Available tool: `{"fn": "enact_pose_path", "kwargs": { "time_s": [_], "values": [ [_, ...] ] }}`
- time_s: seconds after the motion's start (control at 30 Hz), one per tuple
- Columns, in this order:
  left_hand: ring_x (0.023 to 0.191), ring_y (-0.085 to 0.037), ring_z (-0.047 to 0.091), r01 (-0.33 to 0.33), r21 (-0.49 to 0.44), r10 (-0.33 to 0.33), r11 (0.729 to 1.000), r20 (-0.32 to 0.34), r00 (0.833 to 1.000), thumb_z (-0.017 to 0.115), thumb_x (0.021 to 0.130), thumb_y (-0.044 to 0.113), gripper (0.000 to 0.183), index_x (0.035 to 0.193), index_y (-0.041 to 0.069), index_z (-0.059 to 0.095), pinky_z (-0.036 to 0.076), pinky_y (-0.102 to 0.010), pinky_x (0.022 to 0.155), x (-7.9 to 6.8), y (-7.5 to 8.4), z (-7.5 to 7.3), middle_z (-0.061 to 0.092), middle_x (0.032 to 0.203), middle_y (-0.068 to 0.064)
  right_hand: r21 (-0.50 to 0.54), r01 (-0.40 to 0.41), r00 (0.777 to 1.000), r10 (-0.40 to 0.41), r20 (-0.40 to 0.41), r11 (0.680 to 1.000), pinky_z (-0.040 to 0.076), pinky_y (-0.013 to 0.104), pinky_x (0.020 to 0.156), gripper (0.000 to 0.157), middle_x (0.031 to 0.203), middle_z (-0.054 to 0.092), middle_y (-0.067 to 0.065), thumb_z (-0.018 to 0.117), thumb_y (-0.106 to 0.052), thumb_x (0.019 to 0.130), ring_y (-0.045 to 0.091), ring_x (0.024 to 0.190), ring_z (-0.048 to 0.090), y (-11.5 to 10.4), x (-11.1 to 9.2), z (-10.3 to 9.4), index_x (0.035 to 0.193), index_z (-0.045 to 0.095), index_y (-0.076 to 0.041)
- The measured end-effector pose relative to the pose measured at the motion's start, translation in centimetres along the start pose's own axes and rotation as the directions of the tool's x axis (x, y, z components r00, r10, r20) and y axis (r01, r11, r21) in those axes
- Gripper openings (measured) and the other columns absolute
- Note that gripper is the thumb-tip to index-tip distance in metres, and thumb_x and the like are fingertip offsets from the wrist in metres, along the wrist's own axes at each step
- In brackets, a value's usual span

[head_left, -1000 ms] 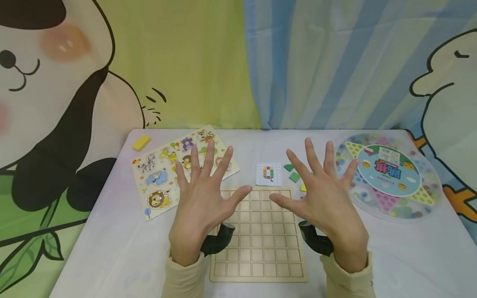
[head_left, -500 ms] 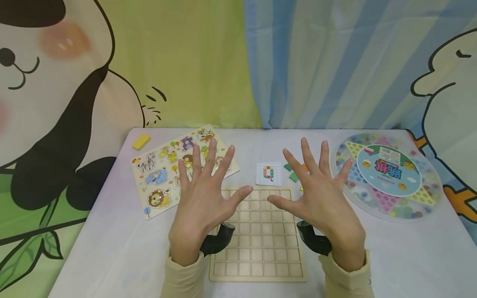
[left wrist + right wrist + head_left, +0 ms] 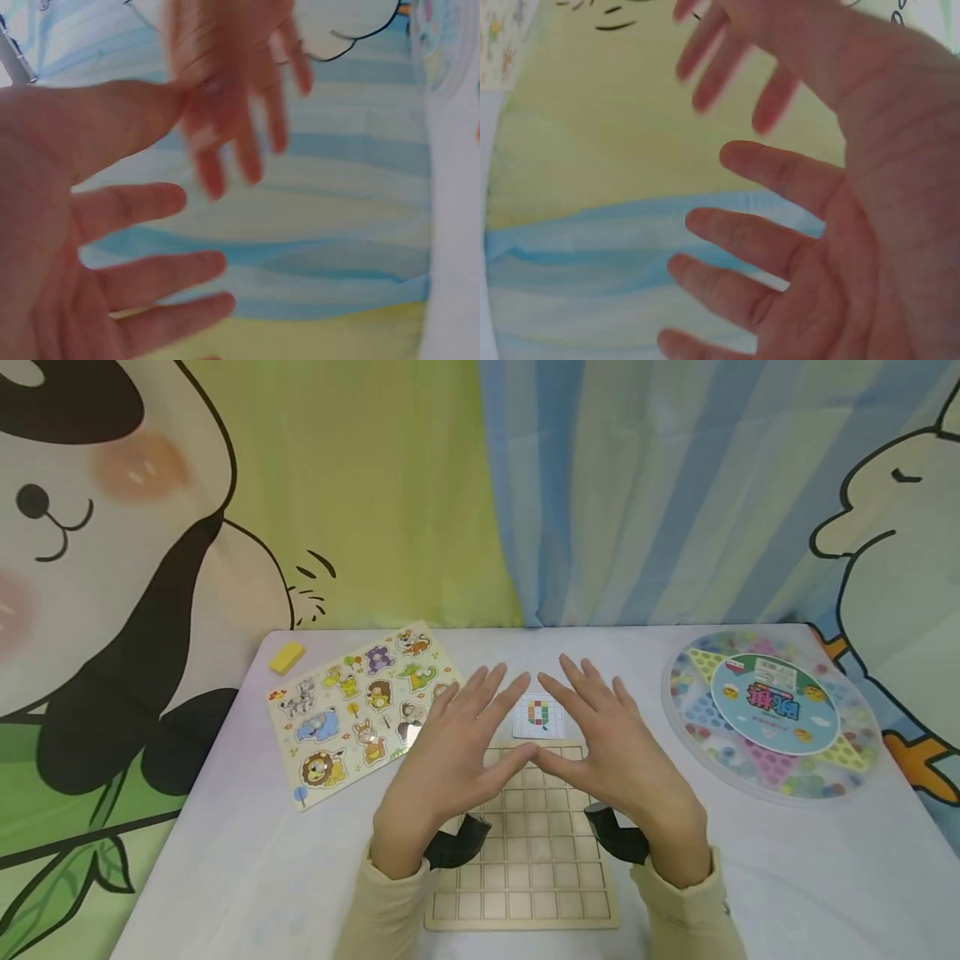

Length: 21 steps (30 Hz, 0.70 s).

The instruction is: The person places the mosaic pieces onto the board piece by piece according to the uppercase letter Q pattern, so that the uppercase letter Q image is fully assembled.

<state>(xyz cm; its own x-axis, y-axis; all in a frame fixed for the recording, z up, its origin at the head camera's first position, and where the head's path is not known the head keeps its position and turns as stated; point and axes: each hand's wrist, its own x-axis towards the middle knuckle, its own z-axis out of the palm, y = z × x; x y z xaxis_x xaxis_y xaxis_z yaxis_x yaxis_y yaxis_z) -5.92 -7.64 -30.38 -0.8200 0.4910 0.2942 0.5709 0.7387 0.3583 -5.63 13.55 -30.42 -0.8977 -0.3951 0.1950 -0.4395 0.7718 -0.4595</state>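
My left hand (image 3: 459, 756) and right hand (image 3: 617, 753) are raised over a wooden grid board (image 3: 529, 885) in the head view, their thumb tips meeting above its far part. Fingers on both hands are straight and hold nothing. Just beyond the thumbs lies a small pattern card (image 3: 538, 717) with a coloured block figure printed on a grid. In the left wrist view the left palm (image 3: 45, 247) faces the other hand's fingers. The right wrist view shows the right palm (image 3: 832, 300) with its fingers extended. The right hand hides the table behind it.
An animal puzzle board (image 3: 367, 710) lies at the left, with a yellow block (image 3: 287, 657) behind its corner. A round clear game box (image 3: 776, 706) lies at the right. Patterned curtains (image 3: 637, 493) hang behind the white table (image 3: 240, 860).
Both hands have moved inward, bringing the thumbs together and the fingers closer to one another. The right hand now covers the green and yellow pieces seen earlier beside the card.
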Motion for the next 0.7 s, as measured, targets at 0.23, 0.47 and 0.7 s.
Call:
{"fn": "enact_pose_path", "kwargs": {
  "time_s": [0.23, 0.47, 0.7],
  "values": [
    [0.12, -0.025, 0.06, -0.237, -0.013, 0.233, 0.971, -0.136, 0.963, 0.061, 0.095, 0.025, 0.04, 0.13, 0.007, 0.06, 0.048, -0.044, 0.102, 1.2, -2.4, 3.9, 0.064, 0.129, -0.011, 0.133, 0.031, 0.999, -0.034, 0.02, 0.991, 0.039, 0.061, 0.106, 0.054, 0.14, 0.055, 0.015, 0.068, -0.029, 0.093, 0.034, 0.129, 0.052, 3.1, 0.4, 1.9, 0.137, 0.053, -0.002],
    [0.118, -0.022, 0.06, -0.112, -0.3, 0.105, 0.947, -0.04, 0.994, 0.059, 0.098, 0.019, 0.026, 0.121, 0.01, 0.066, 0.047, -0.042, 0.103, -2.2, -7.0, 5.7, 0.067, 0.122, -0.005, 0.128, -0.066, 0.998, 0.064, 0.019, 0.99, 0.054, 0.05, 0.088, 0.037, 0.121, 0.066, 0.017, 0.064, -0.022, 0.095, 0.03, 0.089, 0.069, 7.8, -1.9, 2.7, 0.125, 0.063, 0.001],
    [0.126, -0.024, 0.055, 0.066, -0.462, -0.047, 0.884, 0.054, 0.997, 0.06, 0.097, 0.018, 0.027, 0.122, 0.007, 0.065, 0.041, -0.046, 0.109, -6.1, -10.9, 8.3, 0.063, 0.128, -0.004, 0.067, -0.174, 0.984, 0.17, 0.058, 0.983, 0.056, 0.051, 0.083, 0.031, 0.113, 0.068, 0.019, 0.067, -0.016, 0.092, 0.035, 0.101, 0.065, 11.0, -4.5, 3.8, 0.116, 0.066, 0.003]
  ]
}}
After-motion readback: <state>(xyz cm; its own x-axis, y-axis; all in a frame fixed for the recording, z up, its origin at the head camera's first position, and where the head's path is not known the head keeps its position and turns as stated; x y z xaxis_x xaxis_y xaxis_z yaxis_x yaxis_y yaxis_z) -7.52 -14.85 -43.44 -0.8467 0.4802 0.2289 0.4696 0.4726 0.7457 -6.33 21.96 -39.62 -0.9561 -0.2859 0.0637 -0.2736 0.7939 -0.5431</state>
